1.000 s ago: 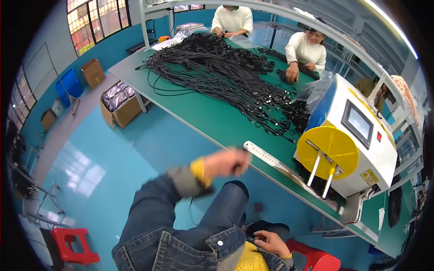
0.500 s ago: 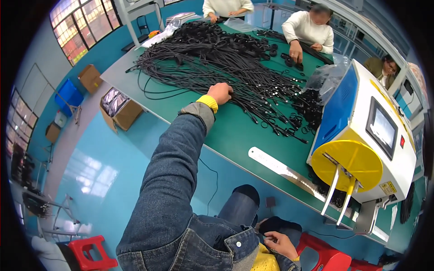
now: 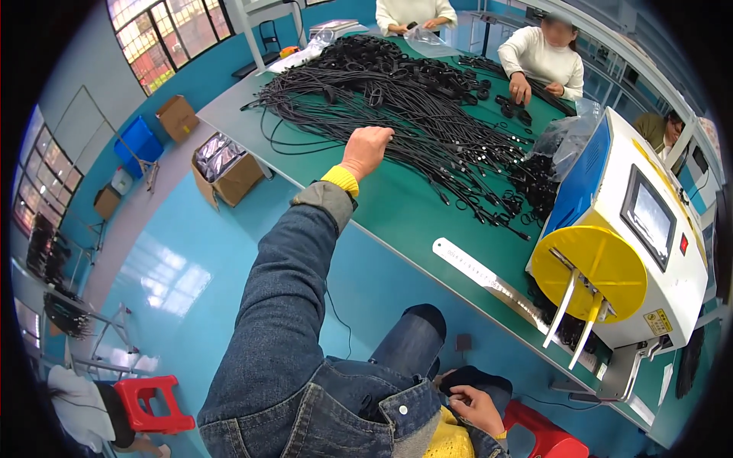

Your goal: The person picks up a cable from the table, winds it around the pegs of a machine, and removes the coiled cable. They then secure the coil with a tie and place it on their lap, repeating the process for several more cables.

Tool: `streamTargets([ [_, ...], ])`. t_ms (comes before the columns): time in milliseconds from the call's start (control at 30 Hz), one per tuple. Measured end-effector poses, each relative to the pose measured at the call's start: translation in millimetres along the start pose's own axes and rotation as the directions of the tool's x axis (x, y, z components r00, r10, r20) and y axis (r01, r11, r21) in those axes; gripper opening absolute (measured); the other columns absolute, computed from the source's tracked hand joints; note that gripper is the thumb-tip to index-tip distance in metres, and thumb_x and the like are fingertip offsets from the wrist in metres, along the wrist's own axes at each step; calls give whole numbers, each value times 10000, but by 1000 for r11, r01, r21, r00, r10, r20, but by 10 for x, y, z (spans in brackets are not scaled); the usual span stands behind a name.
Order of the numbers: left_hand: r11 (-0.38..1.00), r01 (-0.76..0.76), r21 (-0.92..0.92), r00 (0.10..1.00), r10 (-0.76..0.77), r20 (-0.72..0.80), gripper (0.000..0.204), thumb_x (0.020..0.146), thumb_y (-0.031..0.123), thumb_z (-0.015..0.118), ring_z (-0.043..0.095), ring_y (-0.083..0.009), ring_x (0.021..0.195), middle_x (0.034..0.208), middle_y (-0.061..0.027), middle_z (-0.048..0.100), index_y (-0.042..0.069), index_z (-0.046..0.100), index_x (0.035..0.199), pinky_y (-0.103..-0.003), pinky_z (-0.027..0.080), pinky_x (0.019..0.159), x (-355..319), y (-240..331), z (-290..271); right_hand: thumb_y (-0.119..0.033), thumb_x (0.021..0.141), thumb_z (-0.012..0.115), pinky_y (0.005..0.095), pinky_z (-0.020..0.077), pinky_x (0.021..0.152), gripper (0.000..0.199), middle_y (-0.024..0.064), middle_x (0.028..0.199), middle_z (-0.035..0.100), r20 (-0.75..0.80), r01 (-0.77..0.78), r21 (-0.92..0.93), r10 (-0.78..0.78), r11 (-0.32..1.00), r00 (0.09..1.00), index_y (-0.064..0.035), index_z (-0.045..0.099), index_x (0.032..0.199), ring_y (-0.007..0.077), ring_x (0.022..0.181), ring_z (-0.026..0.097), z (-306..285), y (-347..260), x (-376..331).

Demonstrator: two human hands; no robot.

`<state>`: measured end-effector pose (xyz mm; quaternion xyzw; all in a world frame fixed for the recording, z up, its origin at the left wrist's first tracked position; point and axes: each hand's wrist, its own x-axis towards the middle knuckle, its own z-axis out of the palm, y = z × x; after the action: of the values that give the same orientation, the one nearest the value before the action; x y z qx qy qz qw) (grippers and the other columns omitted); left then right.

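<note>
My left hand [image 3: 366, 151] is stretched over the green table at the near edge of a big pile of black cables [image 3: 366, 95]. Its fingers are pinched together on a black cable; the fingertips are partly hidden behind the hand. My right hand [image 3: 479, 410] rests low by my lap, beside a dark shoe or dark cloth. Its fingers are curled in, and whatever they may hold is hidden. Loose cable ends with small metal plugs fan out to the right of my left hand, on the table.
A white and blue machine with a yellow disc [image 3: 589, 273] and two prongs stands at the right. A steel ruler [image 3: 489, 278] lies along the near table edge [image 3: 412, 256]. Two people in white work across the table. An open carton [image 3: 237, 179] and red stools [image 3: 155, 404] stand on the floor.
The view has swung slightly left. Against the pile, my left hand has drawn back to the left, with fingers pinched. My right hand stays by my lap.
</note>
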<state>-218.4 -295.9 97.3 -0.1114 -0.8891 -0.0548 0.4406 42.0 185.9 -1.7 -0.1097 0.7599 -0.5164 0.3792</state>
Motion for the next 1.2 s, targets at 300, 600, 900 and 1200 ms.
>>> streamTargets([
  [300,835,-307,-456,948,313,-64,246,620,-23,574,543,-237,647,706,-62,542,64,583,850,-341,441,589,-675,2021,-1484,-49,793,550,229,454,648,334,91,965,589,-524,446,137,-317,885,791,3,529,1122,110,748,547,80,-315,-245],
  [600,408,306,-861,866,257,429,98,809,104,529,473,-169,515,632,-58,515,22,573,839,-278,390,476,-1541,3346,-1618,52,809,487,301,481,720,274,164,1069,555,-517,369,-715,-804,594,294,19,531,1077,219,829,584,-43,-525,-856],
  [900,84,908,-411,293,574,764,205,859,116,542,488,-57,577,692,-13,556,7,577,1029,-191,376,482,-555,3478,-2040,88,674,579,348,480,721,352,170,956,562,-418,76,-901,-900,428,123,-4,582,1014,324,857,566,-330,-803,-1015],
  [1200,440,393,-807,895,16,445,149,802,83,604,454,-42,560,623,11,556,-14,635,911,-201,385,515,224,3441,-946,-28,726,618,350,449,579,139,118,728,545,-585,40,-810,-803,584,-118,-23,619,865,302,663,540,-977,-1165,-191],
])
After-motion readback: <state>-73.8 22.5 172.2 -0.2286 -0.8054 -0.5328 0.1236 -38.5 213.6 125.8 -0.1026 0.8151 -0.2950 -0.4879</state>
